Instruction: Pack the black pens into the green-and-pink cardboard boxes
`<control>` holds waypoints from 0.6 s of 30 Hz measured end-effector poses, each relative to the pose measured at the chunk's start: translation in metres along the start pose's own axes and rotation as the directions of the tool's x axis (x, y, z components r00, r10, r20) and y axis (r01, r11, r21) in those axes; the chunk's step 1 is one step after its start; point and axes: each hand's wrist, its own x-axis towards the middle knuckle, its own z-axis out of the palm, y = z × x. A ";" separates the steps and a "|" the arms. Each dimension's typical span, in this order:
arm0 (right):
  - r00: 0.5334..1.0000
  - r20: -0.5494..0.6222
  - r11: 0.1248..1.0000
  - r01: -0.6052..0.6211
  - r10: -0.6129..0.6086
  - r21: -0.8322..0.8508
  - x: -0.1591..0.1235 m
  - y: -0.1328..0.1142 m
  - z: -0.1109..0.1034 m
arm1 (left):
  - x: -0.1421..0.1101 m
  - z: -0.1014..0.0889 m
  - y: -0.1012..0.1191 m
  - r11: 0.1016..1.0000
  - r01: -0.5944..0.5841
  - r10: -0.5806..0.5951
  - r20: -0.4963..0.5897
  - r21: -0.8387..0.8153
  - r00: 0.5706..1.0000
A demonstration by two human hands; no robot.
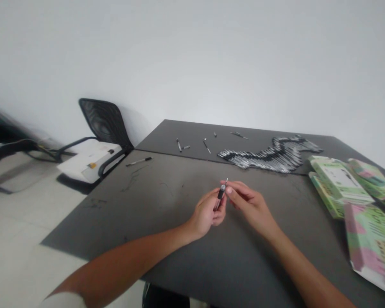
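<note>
Above the middle of the dark table, my left hand point(210, 211) is closed around a pen barrel point(220, 193) with a black grip, its clear tip end tilted up and away from me. Close beside that end, my right hand point(248, 205) pinches thumb and forefinger together. A thin, pointed piece that looks like a pen refill point(226, 181) pokes up between its fingertips; most of it is hidden by the fingers. The fingers of both hands nearly touch.
Many pens point(272, 156) lie in a wavy row at the back right. Loose pen parts point(206, 146) and a single pen point(139, 161) are scattered further left. Green and pink boxes point(372, 244) crowd the right side. A chair point(102, 122) holding a white box point(86, 160) stands left.
</note>
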 end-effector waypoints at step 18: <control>0.982 -0.189 0.996 0.011 0.005 0.084 0.001 -0.022 -0.017 | 0.004 -0.009 0.003 0.975 0.218 -0.222 0.257 0.046 0.941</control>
